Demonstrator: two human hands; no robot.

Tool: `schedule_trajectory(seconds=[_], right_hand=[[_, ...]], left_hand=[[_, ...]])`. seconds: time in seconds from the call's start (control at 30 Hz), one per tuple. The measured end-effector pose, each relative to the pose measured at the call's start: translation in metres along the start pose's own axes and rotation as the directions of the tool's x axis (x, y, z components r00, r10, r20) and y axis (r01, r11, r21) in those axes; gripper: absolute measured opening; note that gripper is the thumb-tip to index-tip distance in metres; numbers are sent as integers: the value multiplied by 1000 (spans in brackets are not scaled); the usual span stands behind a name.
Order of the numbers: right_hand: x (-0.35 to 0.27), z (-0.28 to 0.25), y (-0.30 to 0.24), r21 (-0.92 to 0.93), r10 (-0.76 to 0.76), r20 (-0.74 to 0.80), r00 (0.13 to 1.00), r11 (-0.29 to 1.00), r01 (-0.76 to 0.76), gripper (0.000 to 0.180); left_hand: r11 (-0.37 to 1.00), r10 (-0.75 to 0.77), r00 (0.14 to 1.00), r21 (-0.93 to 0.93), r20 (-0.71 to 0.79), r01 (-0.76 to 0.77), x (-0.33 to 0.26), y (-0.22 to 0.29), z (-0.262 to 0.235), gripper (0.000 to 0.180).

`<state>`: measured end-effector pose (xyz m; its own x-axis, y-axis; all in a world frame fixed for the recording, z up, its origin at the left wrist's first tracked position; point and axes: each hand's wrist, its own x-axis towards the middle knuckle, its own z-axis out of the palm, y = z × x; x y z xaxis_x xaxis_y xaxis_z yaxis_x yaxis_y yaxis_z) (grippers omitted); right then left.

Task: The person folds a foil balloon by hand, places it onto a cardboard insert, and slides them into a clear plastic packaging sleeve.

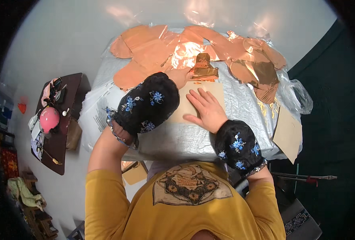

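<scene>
On the silver-covered table, a sheet of tan paper (176,117) lies in front of me. My right hand (205,109) rests flat on it, fingers spread and holding nothing. My left hand (180,77) reaches to the sheet's far edge, its fingers closed at the left side of a shiny copper-coloured block-like piece (204,71) with a narrower raised part. Whether that piece is solid or folded foil I cannot tell. Small orange scraps (198,83) lie just below it. Black sleeve covers with blue flowers hide part of my left wrist.
Large copper-coloured foil sheets (139,42) overlap along the table's far side, with more foil (261,60) at the right. A stack of pale sheets (101,100) lies left. Another tan sheet (290,134) overhangs the right edge beside clear plastic (301,98). A dark side table (67,120) stands left.
</scene>
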<state>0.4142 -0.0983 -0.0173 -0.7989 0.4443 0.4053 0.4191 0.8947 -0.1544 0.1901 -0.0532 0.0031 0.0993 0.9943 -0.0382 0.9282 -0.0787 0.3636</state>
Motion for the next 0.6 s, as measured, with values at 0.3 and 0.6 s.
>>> schedule_trajectory(seconds=[0.3, 0.6], right_hand=[[-7, -5, 7, -119, -126, 238, 963, 980, 158, 71], [-12, -14, -24, -164, -189, 201, 961, 961, 223, 61]], left_hand=[[999, -29, 1000, -16, -11, 29, 3, 3, -7, 48], [999, -41, 994, 34, 104, 38, 3, 7, -23, 57]])
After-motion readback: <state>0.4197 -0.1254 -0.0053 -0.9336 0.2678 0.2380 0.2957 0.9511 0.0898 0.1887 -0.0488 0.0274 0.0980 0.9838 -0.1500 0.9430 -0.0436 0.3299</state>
